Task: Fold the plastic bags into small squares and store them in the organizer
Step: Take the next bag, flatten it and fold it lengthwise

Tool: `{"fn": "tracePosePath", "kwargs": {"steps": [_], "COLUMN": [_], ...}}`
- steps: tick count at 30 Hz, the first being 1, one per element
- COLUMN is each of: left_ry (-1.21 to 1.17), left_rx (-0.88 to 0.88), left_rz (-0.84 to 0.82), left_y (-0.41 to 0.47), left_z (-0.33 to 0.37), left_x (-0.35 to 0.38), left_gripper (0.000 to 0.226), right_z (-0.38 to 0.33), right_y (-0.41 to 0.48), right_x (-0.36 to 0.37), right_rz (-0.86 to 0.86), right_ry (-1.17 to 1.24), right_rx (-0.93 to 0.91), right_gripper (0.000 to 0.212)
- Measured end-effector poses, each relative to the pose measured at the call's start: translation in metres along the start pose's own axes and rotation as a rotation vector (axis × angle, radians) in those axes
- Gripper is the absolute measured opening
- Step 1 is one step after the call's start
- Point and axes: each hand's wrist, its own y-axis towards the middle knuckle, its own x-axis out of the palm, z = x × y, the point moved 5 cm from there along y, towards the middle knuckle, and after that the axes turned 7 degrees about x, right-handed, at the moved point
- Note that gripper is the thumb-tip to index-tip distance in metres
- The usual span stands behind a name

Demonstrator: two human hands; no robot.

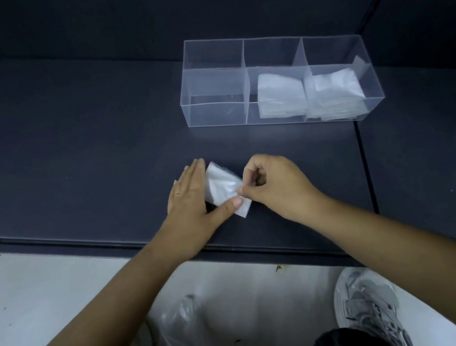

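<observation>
Plastic bag is lying on the worktop close to the near edge, folded down to a small white packet. I am reading this one as nearly done, with the last crease or a tidy-up going on. Left hand is pressing flat on the packet's left side, fingers straight and thumb resting on its lower edge. That grip is wide and not closing round anything. Right hand is pinching the packet's right corner between thumb and forefinger. That grip is narrow and holding the bag.

Organizer is sitting further back and to the right on the worktop, well apart from both hands. It has clear walls and three compartments in a row. Middle stack of folded bags is filling the middle compartment, and right stack is filling the right one, with a loose corner poking up at the back. I am seeing bags only in those two compartments, and I cannot tell how many are in each stack.

I am judging the task well along. What is left is finishing this packet and moving it into the organizer. Loose bag is lying crumpled on the floor between the shoes, not yet folded, and I am guessing it comes next.
</observation>
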Motion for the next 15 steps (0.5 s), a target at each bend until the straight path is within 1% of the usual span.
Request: {"fn": "tracePosePath", "kwargs": {"steps": [2,3,4,6,7,8,9,11,12,14,15], "left_ry": [-0.233,-0.303,-0.353,-0.492,-0.580,-0.647,-0.687,-0.733,-0.751,-0.729,-0.662], "left_rx": [-0.016,-0.014,-0.015,-0.015,-0.007,0.008,0.025,0.062,0.079,0.099,0.100], "left_rz": [-0.084,-0.137,-0.173,-0.178,-0.152,-0.119,-0.084,-0.009,0.036,0.157,0.237], "left_y": [0.010,0.015,0.021,0.035,0.042,0.047,0.052,0.062,0.068,0.081,0.087], "left_z": [0.010,0.016,0.021,0.029,0.034,0.039,0.045,0.057,0.061,0.066,0.065], "left_x": [-0.010,-0.012,-0.015,-0.021,-0.024,-0.026,-0.027,-0.027,-0.029,-0.035,-0.040], "left_gripper": [0.119,0.119,0.114,0.082,0.065,0.053,0.046,0.038,0.035,0.031,0.028], "right_z": [-0.008,-0.013,-0.017,-0.021,-0.020,-0.017,-0.014,-0.010,-0.009,-0.007,-0.006], "right_y": [-0.006,-0.008,-0.010,-0.011,-0.009,-0.006,-0.002,0.007,0.013,0.033,0.044], "right_x": [-0.011,-0.017,-0.025,-0.041,-0.049,-0.057,-0.063,-0.073,-0.080,-0.102,-0.116], "right_rz": [-0.056,-0.071,-0.076,-0.066,-0.061,-0.056,-0.052,-0.015,0.037,0.212,0.302], "right_ry": [0.011,0.009,0.013,0.064,0.125,0.203,0.278,0.347,0.352,0.321,0.286], "right_rx": [-0.086,-0.133,-0.172,-0.202,-0.183,-0.149,-0.108,-0.039,-0.022,-0.002,0.013], "right_gripper": [0.025,0.024,0.024,0.025,0.029,0.031,0.028,0.010,0.007,0.017,0.022]}}
